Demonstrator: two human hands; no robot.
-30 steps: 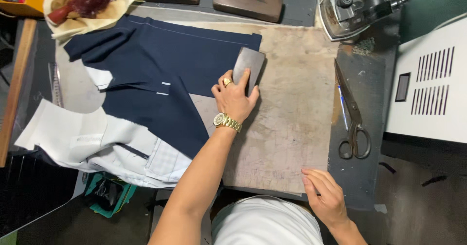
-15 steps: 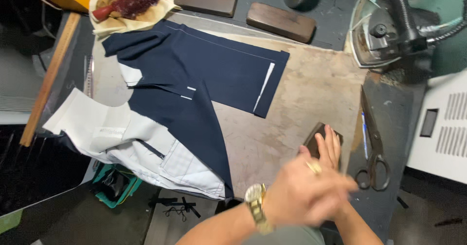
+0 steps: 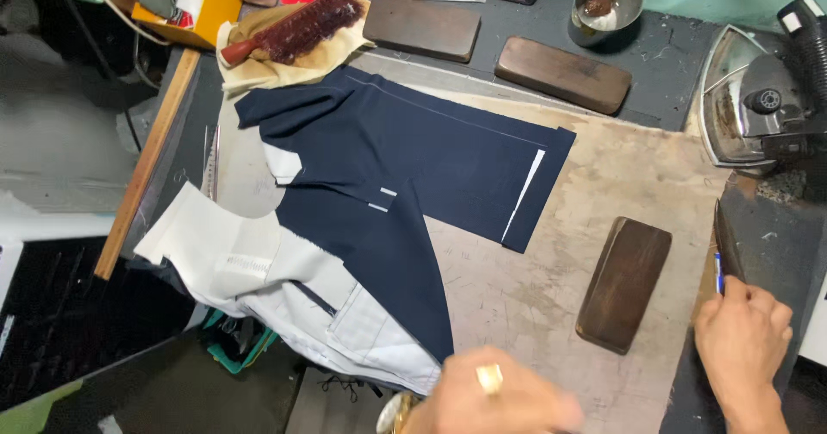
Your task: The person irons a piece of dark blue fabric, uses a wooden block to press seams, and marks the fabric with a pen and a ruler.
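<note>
With the scissors (image 3: 726, 246) at the worktop's (image 3: 551, 313) right edge being closed on by the right hand (image 3: 743, 341), and the blurred left hand's (image 3: 495, 398) grip not readable, the blades are best lifted clear of the wooden block (image 3: 624, 283).

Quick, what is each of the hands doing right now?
Left hand: blurred at the bottom edge, ring showing, holding nothing I can see; open or closed cannot be told.
Right hand: closed on the scissors.
</note>
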